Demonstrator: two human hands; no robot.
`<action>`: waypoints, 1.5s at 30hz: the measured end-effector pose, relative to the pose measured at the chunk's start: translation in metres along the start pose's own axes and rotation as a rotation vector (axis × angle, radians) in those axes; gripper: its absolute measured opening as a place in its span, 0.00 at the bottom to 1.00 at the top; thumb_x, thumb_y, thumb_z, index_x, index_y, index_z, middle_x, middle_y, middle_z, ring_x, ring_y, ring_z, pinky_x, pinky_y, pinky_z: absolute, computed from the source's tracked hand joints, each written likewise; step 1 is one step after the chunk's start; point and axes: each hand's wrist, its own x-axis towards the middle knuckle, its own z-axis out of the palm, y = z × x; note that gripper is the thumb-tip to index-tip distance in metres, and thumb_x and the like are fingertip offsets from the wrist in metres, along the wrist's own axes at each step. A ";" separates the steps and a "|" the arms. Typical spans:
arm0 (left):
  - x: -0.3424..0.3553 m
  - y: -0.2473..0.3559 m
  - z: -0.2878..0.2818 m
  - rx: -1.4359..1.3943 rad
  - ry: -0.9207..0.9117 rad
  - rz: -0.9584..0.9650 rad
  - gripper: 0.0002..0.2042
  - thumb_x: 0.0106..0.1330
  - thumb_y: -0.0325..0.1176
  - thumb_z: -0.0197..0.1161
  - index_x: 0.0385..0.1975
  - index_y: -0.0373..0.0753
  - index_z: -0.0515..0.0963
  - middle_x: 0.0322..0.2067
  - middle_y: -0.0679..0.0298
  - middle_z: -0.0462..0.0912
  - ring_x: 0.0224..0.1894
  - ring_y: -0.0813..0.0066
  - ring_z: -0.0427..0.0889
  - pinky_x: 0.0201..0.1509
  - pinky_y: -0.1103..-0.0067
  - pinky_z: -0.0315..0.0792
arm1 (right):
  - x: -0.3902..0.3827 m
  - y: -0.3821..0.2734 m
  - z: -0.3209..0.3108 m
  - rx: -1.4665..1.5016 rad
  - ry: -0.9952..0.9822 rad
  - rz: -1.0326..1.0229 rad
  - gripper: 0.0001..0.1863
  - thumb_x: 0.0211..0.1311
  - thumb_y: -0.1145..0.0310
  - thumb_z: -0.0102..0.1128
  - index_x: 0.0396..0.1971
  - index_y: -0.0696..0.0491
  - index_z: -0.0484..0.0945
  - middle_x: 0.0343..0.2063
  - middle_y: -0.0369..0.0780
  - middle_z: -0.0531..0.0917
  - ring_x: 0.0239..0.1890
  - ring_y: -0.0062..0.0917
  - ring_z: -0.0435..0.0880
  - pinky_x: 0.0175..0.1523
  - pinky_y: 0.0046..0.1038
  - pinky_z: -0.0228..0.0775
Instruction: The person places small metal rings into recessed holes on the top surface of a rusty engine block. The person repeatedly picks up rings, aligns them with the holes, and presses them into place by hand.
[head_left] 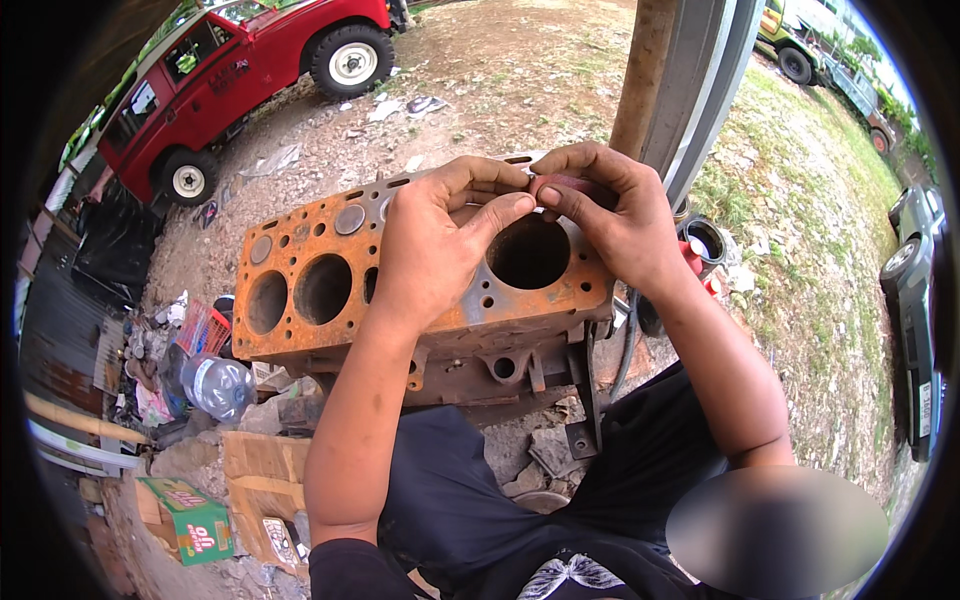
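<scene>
Reddish piece (582,186), perhaps rolled, half-hidden

Daylight is bright, the sky (884,52) glaring toward two o'clock; shadow fills the engine block's holes (528,254). Fisheye distortion bends the edges; an oval blur sits at four o'clock.

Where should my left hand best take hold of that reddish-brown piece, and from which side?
Probably pinch the reddish-brown piece by its left end, coming from the left: it looks slim, and the right hand covers its other end.
</scene>
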 end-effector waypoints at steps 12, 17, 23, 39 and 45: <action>-0.005 -0.011 0.002 0.087 0.059 0.193 0.16 0.68 0.23 0.76 0.55 0.39 0.89 0.38 0.60 0.91 0.40 0.73 0.91 0.47 0.74 0.84 | -0.007 -0.020 -0.003 0.048 -0.064 0.024 0.11 0.71 0.77 0.73 0.51 0.62 0.86 0.43 0.41 0.94 0.46 0.20 0.93 0.54 0.24 0.87; -0.012 -0.010 -0.007 0.355 0.053 0.384 0.19 0.64 0.26 0.79 0.56 0.39 0.89 0.35 0.58 0.89 0.36 0.64 0.90 0.44 0.69 0.82 | -0.008 -0.022 -0.003 -0.128 -0.048 -0.086 0.13 0.65 0.76 0.77 0.48 0.60 0.89 0.41 0.39 0.96 0.47 0.20 0.95 0.55 0.26 0.88; -0.006 -0.006 -0.013 0.640 0.090 0.634 0.22 0.58 0.27 0.82 0.55 0.41 0.88 0.40 0.58 0.88 0.42 0.58 0.89 0.45 0.67 0.82 | -0.002 -0.028 -0.007 -0.249 -0.085 -0.218 0.15 0.59 0.75 0.80 0.46 0.57 0.91 0.39 0.40 0.96 0.44 0.26 0.97 0.51 0.28 0.89; -0.018 0.001 -0.004 0.382 0.040 0.400 0.16 0.59 0.16 0.80 0.47 0.32 0.92 0.37 0.60 0.93 0.37 0.75 0.91 0.40 0.79 0.83 | -0.010 -0.032 -0.014 -0.549 -0.043 -0.495 0.10 0.57 0.71 0.81 0.39 0.52 0.95 0.36 0.40 0.94 0.37 0.32 0.95 0.43 0.30 0.87; -0.018 -0.004 -0.011 0.444 0.038 0.442 0.10 0.60 0.16 0.79 0.41 0.31 0.93 0.35 0.60 0.92 0.36 0.75 0.90 0.40 0.80 0.82 | -0.008 -0.023 -0.017 -0.434 -0.126 -0.378 0.10 0.57 0.71 0.82 0.40 0.53 0.95 0.34 0.41 0.94 0.35 0.32 0.95 0.43 0.29 0.86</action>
